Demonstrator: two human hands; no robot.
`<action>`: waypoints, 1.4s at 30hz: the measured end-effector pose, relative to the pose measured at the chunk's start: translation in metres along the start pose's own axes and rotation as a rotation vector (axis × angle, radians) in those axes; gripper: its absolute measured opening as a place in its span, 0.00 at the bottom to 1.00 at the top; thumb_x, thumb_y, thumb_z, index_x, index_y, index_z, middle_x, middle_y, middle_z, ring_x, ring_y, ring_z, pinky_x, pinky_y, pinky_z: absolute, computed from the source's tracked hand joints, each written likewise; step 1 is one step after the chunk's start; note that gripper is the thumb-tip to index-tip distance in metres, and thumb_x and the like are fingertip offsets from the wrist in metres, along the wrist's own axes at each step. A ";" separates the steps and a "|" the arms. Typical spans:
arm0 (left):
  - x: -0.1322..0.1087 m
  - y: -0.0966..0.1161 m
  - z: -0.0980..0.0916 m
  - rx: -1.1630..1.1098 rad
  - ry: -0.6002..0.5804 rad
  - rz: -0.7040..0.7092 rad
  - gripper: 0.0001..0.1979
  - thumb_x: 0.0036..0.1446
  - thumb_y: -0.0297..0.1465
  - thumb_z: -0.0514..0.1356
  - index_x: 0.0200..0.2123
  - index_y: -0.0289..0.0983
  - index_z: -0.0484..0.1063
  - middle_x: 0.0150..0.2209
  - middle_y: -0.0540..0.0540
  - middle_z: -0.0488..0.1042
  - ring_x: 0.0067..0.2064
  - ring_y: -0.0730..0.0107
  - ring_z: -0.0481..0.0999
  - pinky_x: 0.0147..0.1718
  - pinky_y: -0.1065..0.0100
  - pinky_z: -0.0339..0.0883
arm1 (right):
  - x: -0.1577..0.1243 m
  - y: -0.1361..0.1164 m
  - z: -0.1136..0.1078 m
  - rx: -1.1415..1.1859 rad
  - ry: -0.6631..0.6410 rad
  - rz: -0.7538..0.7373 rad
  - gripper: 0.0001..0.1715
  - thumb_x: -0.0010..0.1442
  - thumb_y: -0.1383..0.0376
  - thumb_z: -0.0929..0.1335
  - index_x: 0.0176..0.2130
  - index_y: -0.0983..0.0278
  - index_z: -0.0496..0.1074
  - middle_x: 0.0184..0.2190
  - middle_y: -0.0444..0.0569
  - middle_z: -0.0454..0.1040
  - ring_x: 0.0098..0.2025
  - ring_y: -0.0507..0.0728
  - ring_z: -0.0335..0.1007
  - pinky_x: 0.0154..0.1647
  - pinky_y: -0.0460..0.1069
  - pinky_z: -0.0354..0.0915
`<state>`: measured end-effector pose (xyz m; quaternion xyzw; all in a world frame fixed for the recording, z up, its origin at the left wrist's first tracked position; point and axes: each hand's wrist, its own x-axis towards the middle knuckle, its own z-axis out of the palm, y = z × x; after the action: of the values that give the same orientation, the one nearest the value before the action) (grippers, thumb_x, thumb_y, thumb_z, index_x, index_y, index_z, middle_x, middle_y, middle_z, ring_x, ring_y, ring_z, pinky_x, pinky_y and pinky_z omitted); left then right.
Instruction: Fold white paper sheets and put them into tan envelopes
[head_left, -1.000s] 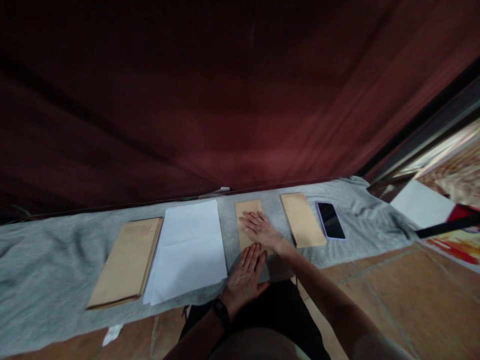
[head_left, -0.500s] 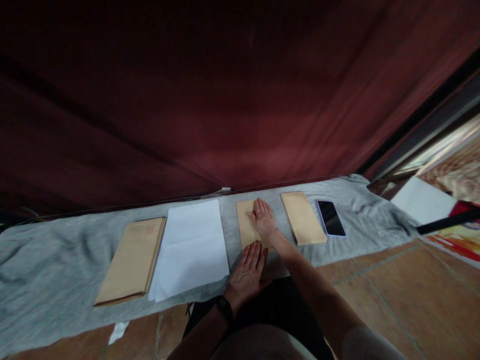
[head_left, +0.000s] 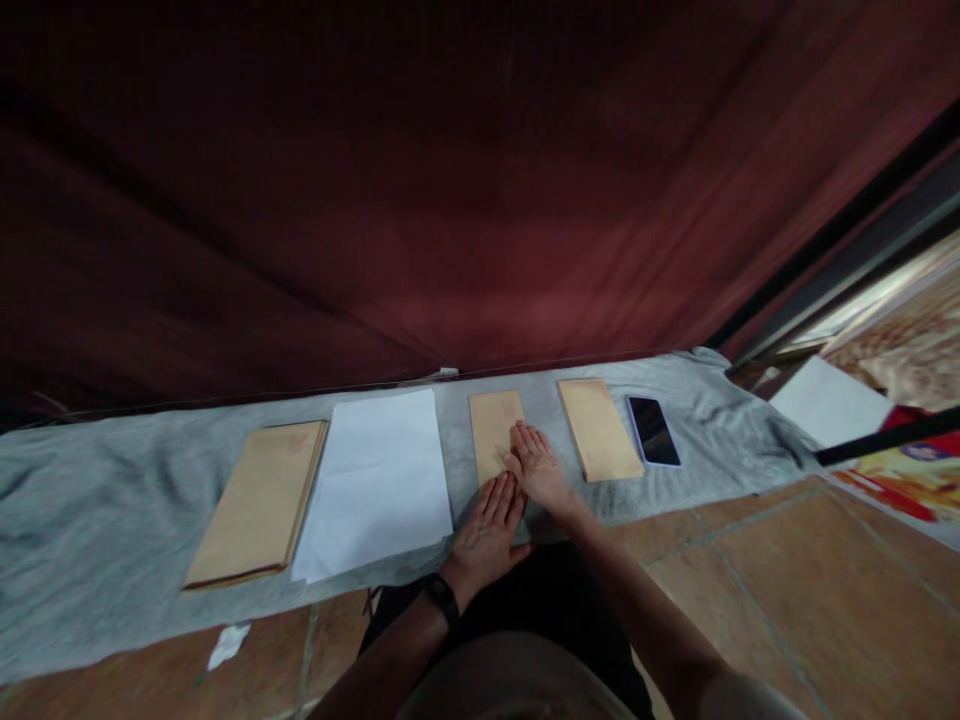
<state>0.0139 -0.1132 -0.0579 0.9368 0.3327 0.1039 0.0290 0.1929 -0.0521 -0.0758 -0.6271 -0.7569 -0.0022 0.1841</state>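
Observation:
A brown paper envelope [head_left: 491, 425] lies on the grey cloth in front of me, its lower part covered by my hands. My right hand [head_left: 538, 467] rests flat on its right side, fingers stretched out. Across the near end lies my left hand [head_left: 486, 530], also flat with fingers extended, a dark band on its wrist. The fingertips of my left hand meet the edge of my right hand. Right of them is a small pile of brown envelopes [head_left: 600, 430]. To the left are a stack of white paper sheets [head_left: 379, 480] and a thicker stack of brown envelopes [head_left: 255, 505].
A phone [head_left: 654, 432] with a dark screen lies at the right on the grey cloth [head_left: 97, 530]. Behind the cloth rises a dark red covering [head_left: 465, 220]. A white scrap [head_left: 228, 645] lies on the tiled floor [head_left: 750, 600]. A dark bar [head_left: 889, 437] stands at the right.
My right hand has slid down the envelope toward me and uncovered its upper part, where a faint red print shows. My left hand stays near the envelope's lower end.

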 end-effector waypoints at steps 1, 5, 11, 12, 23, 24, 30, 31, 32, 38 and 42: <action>0.000 0.000 0.000 -0.001 0.003 0.001 0.43 0.62 0.54 0.54 0.69 0.30 0.54 0.71 0.29 0.52 0.72 0.47 0.50 0.69 0.50 0.45 | -0.005 -0.001 -0.002 0.007 -0.005 -0.001 0.34 0.73 0.55 0.55 0.68 0.73 0.58 0.69 0.62 0.58 0.72 0.63 0.51 0.70 0.61 0.54; 0.000 -0.001 0.003 -0.004 0.002 -0.004 0.44 0.61 0.53 0.56 0.69 0.29 0.53 0.71 0.29 0.52 0.72 0.47 0.50 0.69 0.50 0.44 | -0.026 -0.007 -0.012 0.026 -0.029 0.001 0.33 0.73 0.56 0.56 0.68 0.72 0.58 0.69 0.60 0.58 0.72 0.62 0.51 0.70 0.60 0.54; -0.002 -0.001 0.006 -0.001 -0.029 -0.010 0.43 0.61 0.51 0.56 0.68 0.26 0.54 0.71 0.28 0.52 0.73 0.49 0.48 0.70 0.52 0.42 | -0.066 -0.028 -0.028 0.025 -0.049 -0.063 0.31 0.74 0.59 0.56 0.70 0.68 0.56 0.69 0.56 0.59 0.72 0.59 0.50 0.73 0.60 0.47; -0.002 -0.001 0.006 0.001 -0.035 -0.013 0.43 0.61 0.50 0.56 0.69 0.26 0.53 0.71 0.29 0.51 0.73 0.50 0.48 0.70 0.52 0.41 | -0.073 -0.031 -0.031 0.024 -0.050 -0.082 0.31 0.74 0.60 0.56 0.70 0.68 0.54 0.70 0.55 0.58 0.72 0.59 0.50 0.73 0.60 0.47; 0.000 0.003 0.000 -0.016 -0.036 -0.027 0.43 0.60 0.40 0.56 0.72 0.27 0.42 0.72 0.33 0.50 0.73 0.54 0.47 0.71 0.52 0.41 | -0.096 -0.036 -0.035 0.011 -0.040 -0.110 0.36 0.74 0.56 0.56 0.73 0.68 0.46 0.69 0.57 0.59 0.71 0.60 0.52 0.71 0.60 0.53; 0.000 0.003 0.000 -0.017 -0.037 -0.028 0.43 0.60 0.40 0.55 0.72 0.27 0.43 0.72 0.33 0.50 0.73 0.54 0.47 0.71 0.53 0.40 | -0.096 -0.036 -0.035 0.008 -0.045 -0.107 0.36 0.74 0.56 0.56 0.73 0.69 0.47 0.69 0.57 0.59 0.71 0.60 0.52 0.72 0.60 0.52; -0.006 0.005 0.000 -0.031 -0.032 -0.065 0.41 0.62 0.42 0.54 0.72 0.29 0.45 0.73 0.35 0.47 0.74 0.55 0.45 0.71 0.53 0.39 | -0.100 -0.035 -0.038 -0.011 -0.045 -0.111 0.36 0.73 0.55 0.57 0.72 0.70 0.48 0.70 0.59 0.57 0.72 0.61 0.49 0.72 0.60 0.50; -0.008 0.005 0.000 -0.034 -0.031 -0.069 0.42 0.62 0.43 0.54 0.72 0.28 0.45 0.73 0.35 0.47 0.74 0.55 0.44 0.71 0.53 0.39 | -0.100 -0.035 -0.037 -0.013 -0.041 -0.115 0.36 0.73 0.55 0.57 0.72 0.70 0.48 0.70 0.59 0.57 0.72 0.61 0.49 0.72 0.61 0.50; -0.009 0.005 0.000 -0.036 -0.030 -0.072 0.42 0.63 0.44 0.54 0.72 0.28 0.45 0.73 0.35 0.47 0.74 0.55 0.44 0.71 0.53 0.40 | -0.101 -0.034 -0.037 -0.015 -0.039 -0.117 0.36 0.73 0.55 0.57 0.72 0.70 0.49 0.70 0.59 0.57 0.72 0.61 0.49 0.72 0.61 0.50; -0.017 0.003 -0.002 -0.021 -0.003 -0.104 0.41 0.64 0.45 0.54 0.71 0.27 0.46 0.72 0.32 0.49 0.73 0.53 0.47 0.70 0.52 0.43 | -0.102 -0.033 -0.035 -0.032 -0.037 -0.096 0.36 0.73 0.56 0.57 0.72 0.69 0.48 0.70 0.60 0.57 0.72 0.62 0.51 0.71 0.61 0.52; -0.023 0.003 -0.004 -0.007 -0.001 -0.148 0.43 0.64 0.48 0.55 0.71 0.26 0.45 0.72 0.30 0.50 0.73 0.52 0.47 0.70 0.51 0.45 | -0.104 -0.033 -0.036 -0.042 -0.042 -0.087 0.37 0.73 0.55 0.58 0.72 0.70 0.48 0.70 0.61 0.55 0.72 0.63 0.51 0.71 0.61 0.51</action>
<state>-0.0029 -0.1298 -0.0580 0.9097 0.4006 0.1021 0.0401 0.1868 -0.1658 -0.0642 -0.5972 -0.7870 -0.0129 0.1544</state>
